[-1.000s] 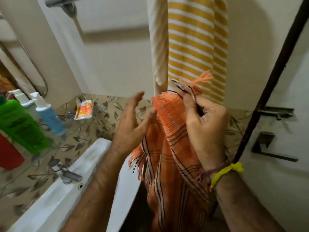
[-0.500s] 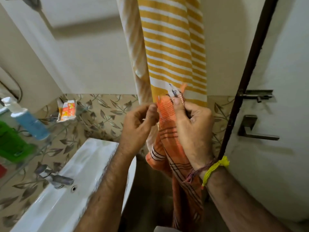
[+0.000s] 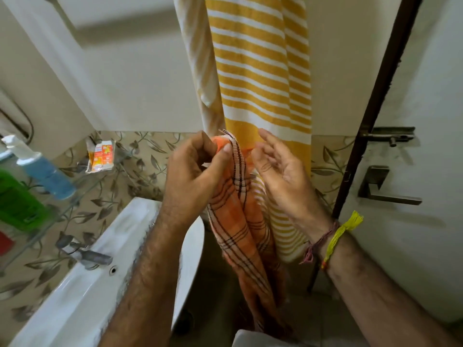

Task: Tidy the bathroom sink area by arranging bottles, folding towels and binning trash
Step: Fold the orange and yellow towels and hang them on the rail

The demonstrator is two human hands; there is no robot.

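orange towel (image 3: pixel 238 221) in left hand (image 3: pixel 193 176) grip, right hand (image 3: pixel 280 176) loose

The left hand (image 3: pixel 198 171) now pinches the orange towel's (image 3: pixel 240 216) top edge; the right hand (image 3: pixel 280 171) has let go, fingers (image 3: pixel 269 142) loosely spread beside it.

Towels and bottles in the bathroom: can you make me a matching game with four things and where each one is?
Things:
1. orange checked cloth towel
2. yellow-and-white striped towel
3. blue plastic spray bottle
4. small orange-and-white packet

Places:
A. leaning at the wall end of the glass shelf
B. hanging down the wall behind the hands
C. pinched at its top by the left hand
D. on the shelf beside the green bottle

Pairs: 1-C, 2-B, 3-D, 4-A
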